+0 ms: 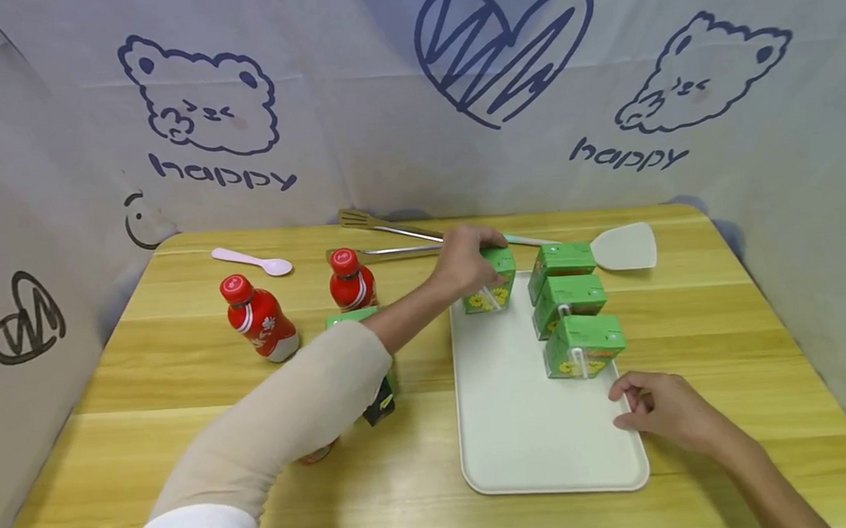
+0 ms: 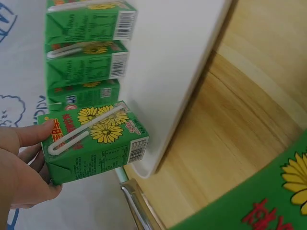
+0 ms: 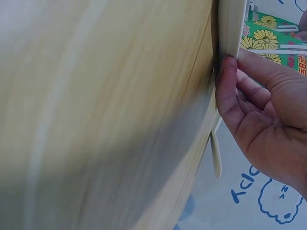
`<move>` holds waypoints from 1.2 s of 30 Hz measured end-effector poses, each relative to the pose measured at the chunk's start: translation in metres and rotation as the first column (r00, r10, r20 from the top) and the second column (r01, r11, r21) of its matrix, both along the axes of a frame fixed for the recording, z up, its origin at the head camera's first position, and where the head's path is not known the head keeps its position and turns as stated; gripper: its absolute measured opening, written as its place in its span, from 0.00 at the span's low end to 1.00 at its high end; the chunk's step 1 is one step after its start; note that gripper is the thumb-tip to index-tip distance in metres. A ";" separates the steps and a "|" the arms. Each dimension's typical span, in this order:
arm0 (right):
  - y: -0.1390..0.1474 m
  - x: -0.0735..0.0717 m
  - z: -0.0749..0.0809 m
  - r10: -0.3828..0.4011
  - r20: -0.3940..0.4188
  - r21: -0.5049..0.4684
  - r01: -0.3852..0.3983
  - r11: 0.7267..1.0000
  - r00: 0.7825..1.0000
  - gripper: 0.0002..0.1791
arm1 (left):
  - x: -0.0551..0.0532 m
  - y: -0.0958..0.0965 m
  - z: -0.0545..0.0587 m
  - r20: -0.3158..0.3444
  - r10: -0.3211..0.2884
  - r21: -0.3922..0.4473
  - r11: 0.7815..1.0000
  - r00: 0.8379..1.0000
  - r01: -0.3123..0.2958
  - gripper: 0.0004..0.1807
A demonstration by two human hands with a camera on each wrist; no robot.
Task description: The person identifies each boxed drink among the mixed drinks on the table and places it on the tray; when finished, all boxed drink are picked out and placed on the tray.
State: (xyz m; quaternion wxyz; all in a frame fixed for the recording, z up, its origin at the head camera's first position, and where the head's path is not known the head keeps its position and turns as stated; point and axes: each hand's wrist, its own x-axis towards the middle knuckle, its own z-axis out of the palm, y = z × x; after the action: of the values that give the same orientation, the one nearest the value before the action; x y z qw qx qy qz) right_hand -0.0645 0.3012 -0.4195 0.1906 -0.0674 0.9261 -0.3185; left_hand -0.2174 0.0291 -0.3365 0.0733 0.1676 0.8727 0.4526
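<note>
My left hand [image 1: 466,258] grips a green drink carton [image 2: 93,141] by its top end, fingers on one side and thumb on the other. That carton, printed with yellow flowers and with a white straw on its face, is at the back left corner of the white tray [image 1: 518,442]. Whether it touches the tray I cannot tell. Along the tray's right side stand three like cartons, a back one [image 1: 565,258], a middle one [image 1: 574,292] and a front one [image 1: 586,335]. My right hand [image 1: 663,407] pinches the tray's right rim near the front carton.
Left of the tray stand red bottles [image 1: 262,320] [image 1: 352,284] and another green carton [image 1: 354,315], partly behind my left arm. A pink spoon [image 1: 250,261] lies at the back left. Behind the tray lie a slotted-end utensil [image 1: 392,227] and a white spatula [image 1: 625,247].
</note>
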 end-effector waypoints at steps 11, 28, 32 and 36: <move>-0.001 -0.001 0.000 0.003 -0.005 0.004 -0.003 1.000 1.000 0.13 | -0.003 0.010 -0.011 -0.015 0.008 -0.064 0.998 1.000 -0.009 0.24; -0.001 -0.001 0.000 -0.003 -0.003 -0.011 0.003 1.000 1.000 0.12 | -0.011 0.009 0.004 0.007 -0.088 -0.261 0.962 0.996 0.087 0.33; -0.001 -0.001 -0.001 -0.006 0.002 -0.009 0.006 1.000 1.000 0.12 | -0.007 0.002 0.019 0.000 -0.108 -0.250 0.963 0.994 0.104 0.35; 0.000 0.000 -0.001 -0.001 0.002 -0.010 0.001 1.000 1.000 0.13 | 0.007 -0.011 0.033 -0.011 -0.134 -0.204 0.970 0.991 0.130 0.35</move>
State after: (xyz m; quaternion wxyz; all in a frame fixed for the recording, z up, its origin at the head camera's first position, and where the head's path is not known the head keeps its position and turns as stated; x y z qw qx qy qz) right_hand -0.0644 0.3011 -0.4208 0.1910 -0.0674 0.9243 -0.3234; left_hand -0.2102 0.0178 -0.3038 0.1094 0.2224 0.9021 0.3533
